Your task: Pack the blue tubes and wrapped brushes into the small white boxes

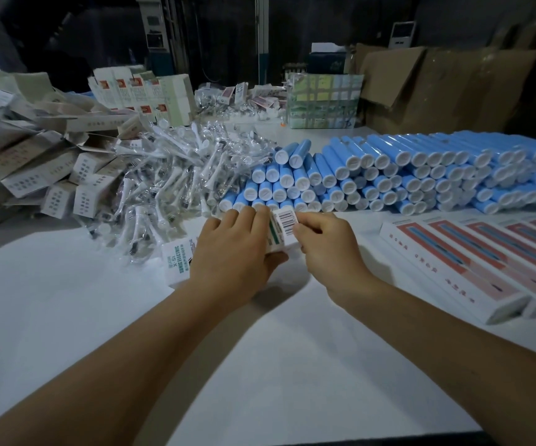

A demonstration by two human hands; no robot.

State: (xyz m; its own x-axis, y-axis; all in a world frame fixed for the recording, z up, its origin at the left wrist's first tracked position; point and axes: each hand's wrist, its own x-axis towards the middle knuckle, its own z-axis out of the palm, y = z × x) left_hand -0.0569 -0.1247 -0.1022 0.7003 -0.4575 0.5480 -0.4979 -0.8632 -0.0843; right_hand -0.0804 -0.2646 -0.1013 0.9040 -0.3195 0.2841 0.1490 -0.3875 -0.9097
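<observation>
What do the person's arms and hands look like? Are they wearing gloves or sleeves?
No gloves and no sleeves show. The left hand and right hand are bare, and both forearms are bare right down to the picture's edge. No rings, watch or bracelets show.

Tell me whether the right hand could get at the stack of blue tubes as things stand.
Probably yes. The blue tubes lie just beyond the right hand with bare table between. But that hand pinches the end flap of the small white box, which the left hand also grips, so it must let go first.
</observation>
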